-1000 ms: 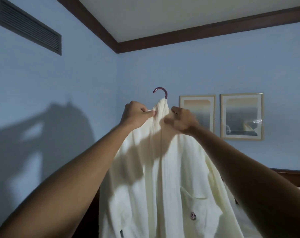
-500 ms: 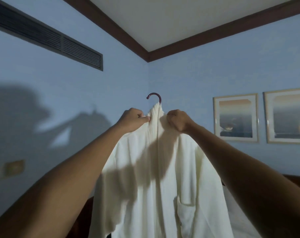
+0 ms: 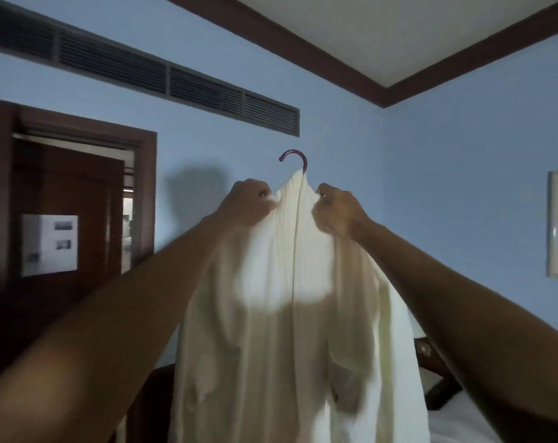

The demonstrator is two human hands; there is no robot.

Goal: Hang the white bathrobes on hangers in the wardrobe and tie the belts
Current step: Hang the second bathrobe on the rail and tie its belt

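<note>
Blue wall [image 3: 431, 187] ahead; our left hand [image 3: 250, 203] and right hand [image 3: 336, 211] clench the white bathrobe [image 3: 290, 314] shoulders, hanger hook [image 3: 295, 158] poking above.

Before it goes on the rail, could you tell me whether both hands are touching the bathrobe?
Touching: the head view shows the left hand and right hand each gripping the bathrobe collar beside the hanger hook.

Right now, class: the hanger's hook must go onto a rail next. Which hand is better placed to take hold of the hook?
Right, probably. The hook rises from the bathrobe collar nearer the right hand, with its stem on that side. The left hand could carry the weight. Both grip the collar now.
</note>
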